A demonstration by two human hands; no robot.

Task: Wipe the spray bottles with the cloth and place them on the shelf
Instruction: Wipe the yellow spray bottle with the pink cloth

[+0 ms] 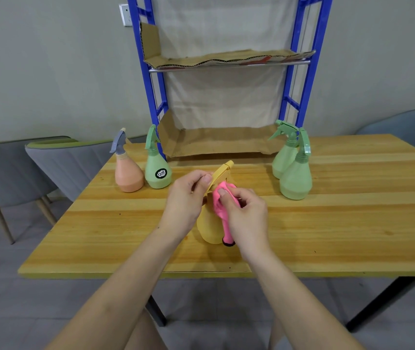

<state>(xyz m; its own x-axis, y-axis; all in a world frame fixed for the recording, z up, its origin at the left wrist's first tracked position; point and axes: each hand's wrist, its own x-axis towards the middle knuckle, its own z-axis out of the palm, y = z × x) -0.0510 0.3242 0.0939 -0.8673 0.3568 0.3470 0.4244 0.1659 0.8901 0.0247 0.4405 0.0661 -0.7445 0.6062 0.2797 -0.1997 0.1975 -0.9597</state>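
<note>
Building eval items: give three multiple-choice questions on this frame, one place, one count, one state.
1. Where is the peach bottle? A) on the table, left of the labelled green bottle B) upper shelf C) chair
2. How many bottles are green? A) one B) three C) five
3. What does the right hand do? A) hangs empty B) holds the pink cloth on the yellow bottle C) lifts a green bottle
Answers: 1A, they stand side by side; 2B, labelled one plus rear right green bottle and front right green bottle; 3B, cloth sits against its neck.
</note>
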